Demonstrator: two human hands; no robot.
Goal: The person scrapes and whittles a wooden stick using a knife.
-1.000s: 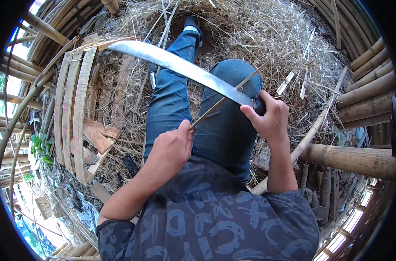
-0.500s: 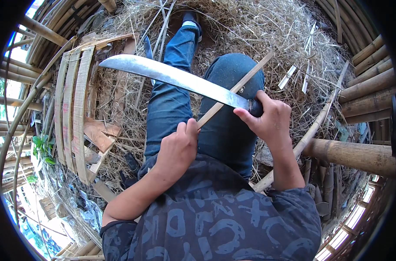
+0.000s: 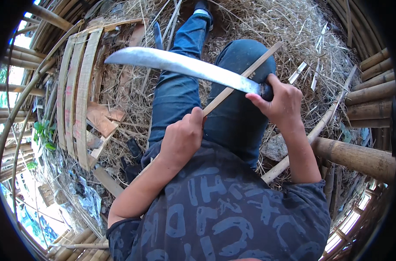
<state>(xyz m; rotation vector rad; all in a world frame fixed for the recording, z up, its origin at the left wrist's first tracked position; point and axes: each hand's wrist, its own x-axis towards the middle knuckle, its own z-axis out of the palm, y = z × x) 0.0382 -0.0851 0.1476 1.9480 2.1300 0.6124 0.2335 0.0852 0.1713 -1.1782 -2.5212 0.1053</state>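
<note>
My right hand [image 3: 285, 102] is wrapped round the dark handle of a machete [image 3: 176, 62], thumb at the base of the blade. The broad, curved steel blade reaches left above my legs. It crosses over a narrow, pale strip of wood or bamboo [image 3: 261, 61]; whether the edge bites into it I cannot tell. My left hand [image 3: 180, 139] is closed round the near part of that strip, in front of my belly. The strip slants away to the right, its far end over my bent right knee [image 3: 246, 50].
Left of my legs lies a slatted wooden frame [image 3: 81, 100] beside broken board pieces [image 3: 103, 118]. A bluish blade-like piece [image 3: 158, 37] stands beyond my left leg. Dry straw [image 3: 272, 17] covers the ground. Thick bamboo poles [image 3: 354, 157] and a stone [image 3: 275, 148] are on the right.
The view has shifted a little, so everything sits higher and further right. The blade has turned slightly, its tip nearer to me. Both hands keep their hold.
</note>
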